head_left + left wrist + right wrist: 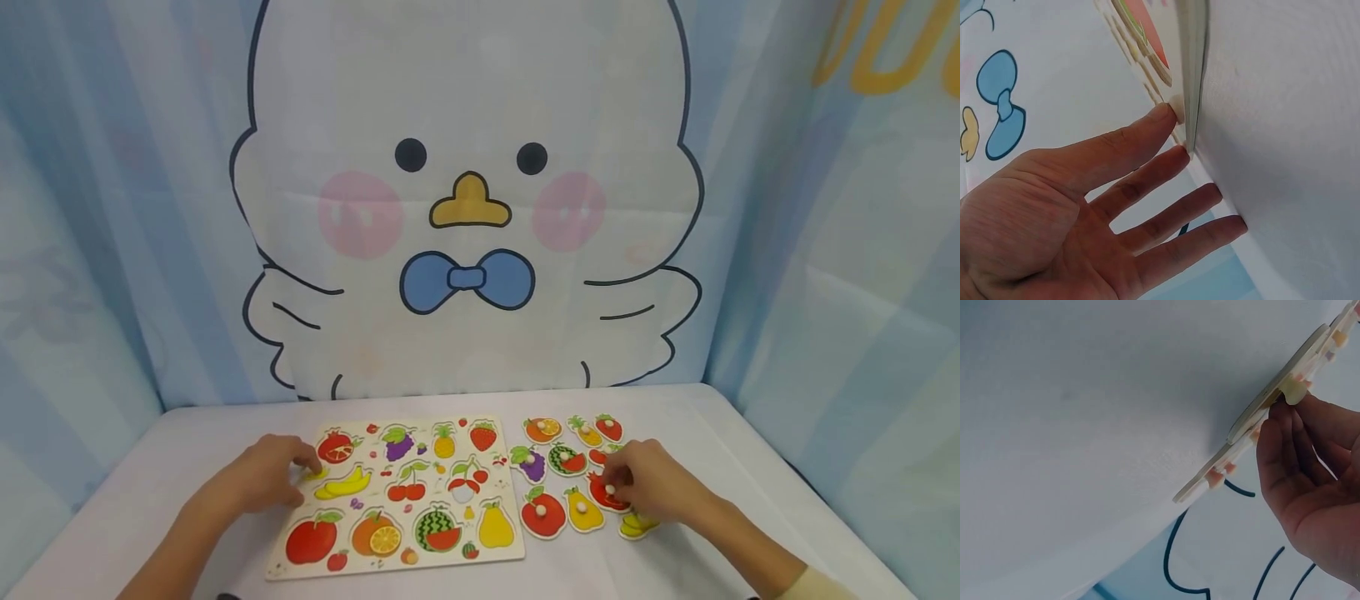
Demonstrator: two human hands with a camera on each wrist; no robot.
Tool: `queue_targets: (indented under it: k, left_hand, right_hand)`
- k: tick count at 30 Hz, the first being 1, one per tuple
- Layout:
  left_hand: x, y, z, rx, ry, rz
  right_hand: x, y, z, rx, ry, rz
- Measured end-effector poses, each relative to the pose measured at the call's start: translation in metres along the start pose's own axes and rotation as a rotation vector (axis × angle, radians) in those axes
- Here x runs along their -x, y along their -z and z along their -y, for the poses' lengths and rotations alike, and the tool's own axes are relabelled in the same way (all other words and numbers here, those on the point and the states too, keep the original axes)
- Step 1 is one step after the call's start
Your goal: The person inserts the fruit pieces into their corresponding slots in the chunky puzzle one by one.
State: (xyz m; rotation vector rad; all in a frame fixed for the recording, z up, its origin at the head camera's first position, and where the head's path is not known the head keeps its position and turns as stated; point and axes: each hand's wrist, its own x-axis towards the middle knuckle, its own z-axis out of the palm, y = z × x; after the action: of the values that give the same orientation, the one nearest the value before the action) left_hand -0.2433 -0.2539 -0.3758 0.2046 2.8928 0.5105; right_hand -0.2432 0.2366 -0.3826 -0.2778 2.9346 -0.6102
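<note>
On the left, the fruit puzzle board (307,568) is being touched at its left edge by the left hand (258,479). The thumb is being rested by the rim on the printed side, and the other fingers are being held extended and spread apart, with no piece being gripped. For good steadying, light pressure is being called for there, so that the board is not being tipped or slid. By the board, a row of printed fruit pictures (309,542) is being displayed face up on the white surface (712,450).

Just right of the board, knobbed pieces are being kept in a loose cluster: the grape piece (528,464), the apple piece (542,514), the watermelon piece (566,459) and the pear piece (585,509).

At the cluster's right side, the pomegranate piece (600,493) is apparently being pinched by its knob (1294,390) between the thumb and fingertips of the right hand (660,479); whether it is being lifted clear cannot be told. The step in hand, judged as gripping this piece, is being best served by a central hold on the knob and a straight upward pull, the banana piece (633,525) beside it being left undisturbed. The right hand is being angled inward from the right, its fingers being bent and bunched together, with its forearm being slanted up from the lower right
</note>
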Motion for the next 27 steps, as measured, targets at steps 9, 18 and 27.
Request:
queue_targets:
  k: [9, 18, 27]
  left_hand:
    - [0.000, 0.001, 0.000, 0.008, 0.012, -0.006]
    - [-0.001, -0.002, 0.000, 0.025, 0.016, 0.000]
    - [0.000, -0.001, -0.001, 0.028, 0.021, -0.009]
  right_hand:
    - [-0.005, 0.004, -0.011, -0.120, -0.061, 0.002]
    - [-0.005, 0.002, -0.020, -0.187, -0.072, 0.034]
    - [-0.006, 0.006, -0.022, -0.187, -0.035, 0.044]
